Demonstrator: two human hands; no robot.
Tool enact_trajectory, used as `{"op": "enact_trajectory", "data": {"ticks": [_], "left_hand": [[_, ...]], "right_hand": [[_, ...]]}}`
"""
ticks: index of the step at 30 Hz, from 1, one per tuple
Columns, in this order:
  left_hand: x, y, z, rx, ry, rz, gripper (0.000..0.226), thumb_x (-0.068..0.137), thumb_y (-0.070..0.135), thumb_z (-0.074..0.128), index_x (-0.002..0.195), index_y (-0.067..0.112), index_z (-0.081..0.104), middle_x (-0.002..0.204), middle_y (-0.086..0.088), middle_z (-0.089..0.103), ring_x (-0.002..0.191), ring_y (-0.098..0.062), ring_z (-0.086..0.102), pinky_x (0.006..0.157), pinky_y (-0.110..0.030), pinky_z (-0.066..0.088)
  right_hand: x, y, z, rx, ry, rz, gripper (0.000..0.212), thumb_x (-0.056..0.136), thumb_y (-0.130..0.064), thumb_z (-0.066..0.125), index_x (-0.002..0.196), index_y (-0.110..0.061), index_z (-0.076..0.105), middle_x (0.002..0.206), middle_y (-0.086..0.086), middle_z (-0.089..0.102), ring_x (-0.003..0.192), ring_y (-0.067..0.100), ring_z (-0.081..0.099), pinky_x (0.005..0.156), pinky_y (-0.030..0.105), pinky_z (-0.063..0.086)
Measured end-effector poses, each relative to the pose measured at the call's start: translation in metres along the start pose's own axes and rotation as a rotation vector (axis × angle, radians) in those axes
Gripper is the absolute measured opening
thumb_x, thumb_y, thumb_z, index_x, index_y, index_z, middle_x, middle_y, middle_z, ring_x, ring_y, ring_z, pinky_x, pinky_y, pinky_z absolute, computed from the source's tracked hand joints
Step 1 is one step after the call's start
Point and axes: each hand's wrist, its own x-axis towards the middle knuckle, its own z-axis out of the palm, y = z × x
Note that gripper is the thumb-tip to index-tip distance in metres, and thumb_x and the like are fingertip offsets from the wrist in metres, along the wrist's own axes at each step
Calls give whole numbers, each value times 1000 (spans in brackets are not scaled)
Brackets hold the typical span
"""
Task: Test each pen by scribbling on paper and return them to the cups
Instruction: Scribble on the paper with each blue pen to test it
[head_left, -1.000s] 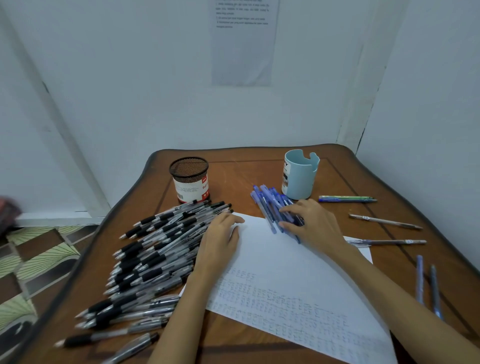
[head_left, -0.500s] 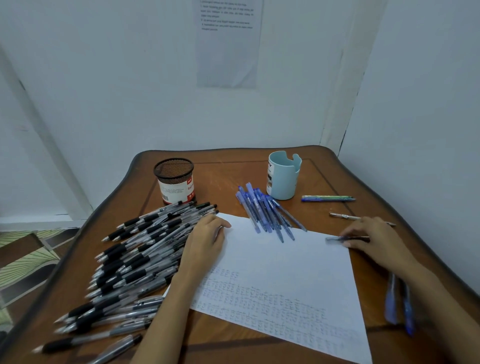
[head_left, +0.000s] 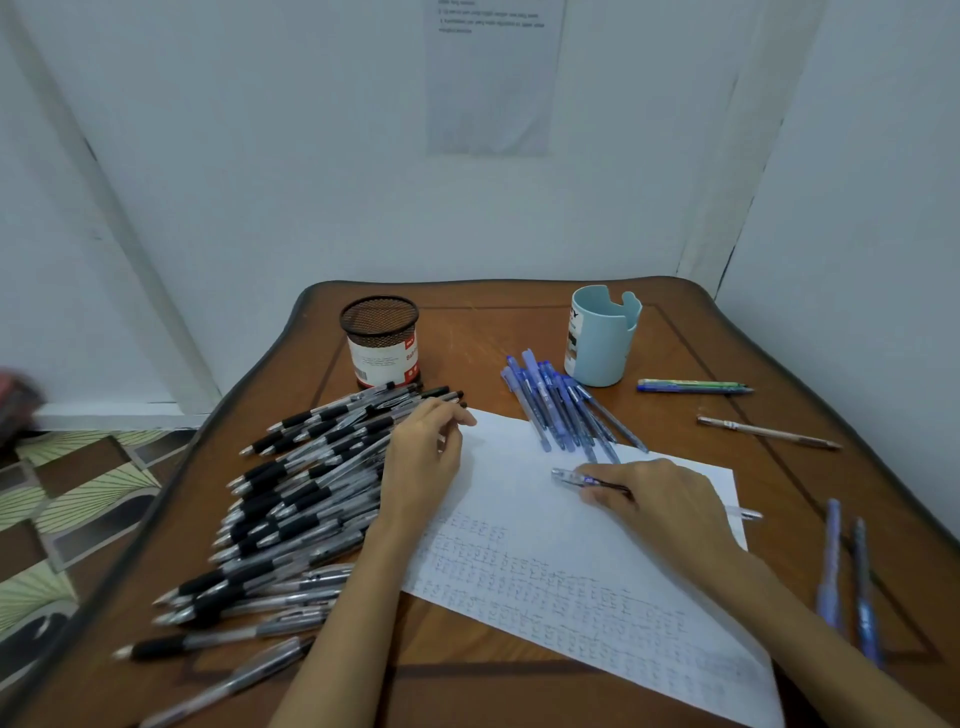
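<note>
1. Right hand (head_left: 660, 499): fingers (head_left: 597, 493) clamped round a blue pen (head_left: 574, 477) lying low across the paper (head_left: 524, 519); which end is the tip, I can't tell
2. Left hand (head_left: 423, 457) rests loosely bent on the paper's far corner, gripping nothing, beside the heap of black pens (head_left: 301, 499)
3. Step in hand, I'd say: readying this pen to scribble
4. Next calls for turning the tip onto a bare patch, then dropping the pen into the light-blue cup (head_left: 602, 343) or mesh cup (head_left: 382, 338) on the tabletop (head_left: 483, 332)

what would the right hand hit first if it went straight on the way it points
The right hand, holding a pen, points leftward across the paper; it would probably meet the left hand first, though heights are unclear.
</note>
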Motion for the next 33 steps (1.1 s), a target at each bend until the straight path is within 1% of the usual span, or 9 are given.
{"op": "enact_trajectory", "data": {"ticks": [4,8,11,14,17,19,23,29,33], "left_hand": [[-1,1,1,21,-20,-17,23,81,-9,53,83,8,69,86,5,62,71,-4,53,59,-15,41],[-2,3,1,43,-29,-9,23,81,-7,53,82,9,69,83,8,59,68,-13,55,60,-33,48],[-2,3,0,52,-43,-16,23,81,-6,53,82,11,69,83,6,61,68,-13,56,61,-37,50],[-2,3,0,56,-56,-21,22,82,-5,54,83,11,69,85,4,63,68,-14,57,62,-39,51],[-2,4,0,52,-65,-28,22,82,-5,54,83,12,69,85,4,63,68,-12,56,63,-39,51],[-3,5,0,58,-68,-27,23,81,-5,54,83,12,69,85,5,62,68,-12,56,62,-39,50],[-2,5,-1,73,-78,-20,23,80,-5,53,83,12,68,83,6,61,65,-14,55,59,-38,49],[-3,6,-2,92,-91,9,21,80,-2,52,82,12,68,83,6,61,63,-14,54,58,-37,48],[-3,5,-1,99,-97,7,21,80,-1,52,82,12,68,83,6,61,62,-14,53,57,-36,47]], "right_hand": [[-6,6,-22,-65,-309,44,73,89,-54,49,149,-32,13,137,3,50,119,17,51,88,25,43],[-15,26,-46,156,-357,86,34,95,-14,52,121,-32,39,102,2,63,77,13,63,59,16,49],[-18,37,-63,681,-264,100,6,89,-19,63,93,-21,67,87,7,67,54,15,61,47,18,47],[-13,34,-58,1438,-390,44,53,55,-48,86,100,-25,74,111,5,70,64,13,66,50,21,52],[-2,15,-27,2215,-449,-74,53,64,-16,87,114,-19,69,123,0,65,80,10,70,54,18,56],[4,-5,-12,2093,-202,121,52,38,-21,95,86,-17,76,84,-1,74,55,5,65,38,13,47],[5,-43,5,1606,-160,126,25,72,-33,63,70,-9,57,46,1,52,34,7,42,33,14,33],[2,-48,19,1309,-296,-84,12,86,-13,61,98,-10,65,68,13,69,57,21,65,49,24,54],[0,-42,22,1271,-255,-78,8,77,-1,72,76,-6,66,71,15,70,65,23,68,56,27,56]]}}
